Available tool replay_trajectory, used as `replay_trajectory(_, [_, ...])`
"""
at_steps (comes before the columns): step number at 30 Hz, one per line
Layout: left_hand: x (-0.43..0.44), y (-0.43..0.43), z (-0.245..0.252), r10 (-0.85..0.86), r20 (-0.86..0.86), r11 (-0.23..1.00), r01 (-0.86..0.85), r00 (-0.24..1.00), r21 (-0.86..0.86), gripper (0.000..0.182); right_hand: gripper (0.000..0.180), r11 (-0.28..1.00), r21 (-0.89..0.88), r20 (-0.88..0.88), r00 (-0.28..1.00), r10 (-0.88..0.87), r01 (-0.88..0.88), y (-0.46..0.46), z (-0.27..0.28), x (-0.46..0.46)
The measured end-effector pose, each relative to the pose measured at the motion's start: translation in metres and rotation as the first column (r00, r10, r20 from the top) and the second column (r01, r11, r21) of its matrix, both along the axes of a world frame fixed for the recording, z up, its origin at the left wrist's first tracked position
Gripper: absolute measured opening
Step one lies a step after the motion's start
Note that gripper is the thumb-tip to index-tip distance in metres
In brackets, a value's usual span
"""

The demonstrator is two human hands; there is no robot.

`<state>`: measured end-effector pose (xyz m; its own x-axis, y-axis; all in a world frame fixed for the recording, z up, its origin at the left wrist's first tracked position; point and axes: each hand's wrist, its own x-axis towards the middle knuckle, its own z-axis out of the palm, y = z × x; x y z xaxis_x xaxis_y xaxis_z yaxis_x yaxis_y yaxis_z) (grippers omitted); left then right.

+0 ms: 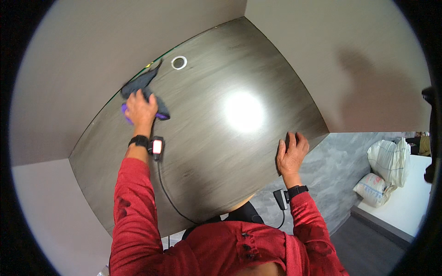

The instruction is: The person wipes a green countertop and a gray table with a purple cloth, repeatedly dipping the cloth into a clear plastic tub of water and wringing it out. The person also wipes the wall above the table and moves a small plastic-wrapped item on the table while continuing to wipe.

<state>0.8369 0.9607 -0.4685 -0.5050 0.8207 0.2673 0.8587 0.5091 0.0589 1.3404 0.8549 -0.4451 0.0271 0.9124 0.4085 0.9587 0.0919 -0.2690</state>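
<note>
My left hand presses a dark grey cloth with purple parts onto a grey wood-grain tabletop, close to its far left edge by the wall. The cloth spreads out beyond my fingertips and to both sides of my hand. At the tabletop's right front edge my right hand rests with bent fingers and nothing in it. Each wrist wears a black band with a small cabled device; the left device lies over the tabletop and the right device hangs past the front edge.
A round cable grommet is set in the tabletop near the back. Walls or panels border the far sides. A black cable crosses the surface to my body. At right, woven sacks stand on a white ledge beyond the grey floor.
</note>
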Motion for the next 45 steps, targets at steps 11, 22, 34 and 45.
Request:
replay_trajectory(11, [0.210, 0.220, 0.027, -0.441, 0.125, 0.896, 0.443, 0.889, 0.017, 0.071, 0.044, 0.985, -0.174, -0.063, 0.998, -0.024, 0.013, 0.001, 0.009, -0.002])
replay_trajectory(22, [0.316, 0.278, 0.026, -0.700, 0.063, 0.710, 0.703, 0.711, -0.043, 0.074, 0.045, 0.982, -0.189, -0.068, 0.997, -0.027, 0.013, 0.002, 0.007, 0.000])
replay_trajectory(34, [0.422, 0.035, 0.026, -0.967, 0.242, -0.002, 0.944, -0.086, 0.330, 0.044, 0.035, 0.999, 0.033, -0.273, 0.961, 0.043, -0.035, -0.003, 0.000, 0.003])
replay_trajectory(45, [0.294, 0.085, 0.021, -0.683, 0.064, 0.731, 0.678, 0.728, 0.080, 0.051, 0.023, 0.971, -0.036, -0.446, 0.866, -0.226, 0.235, -0.105, -0.012, 0.092])
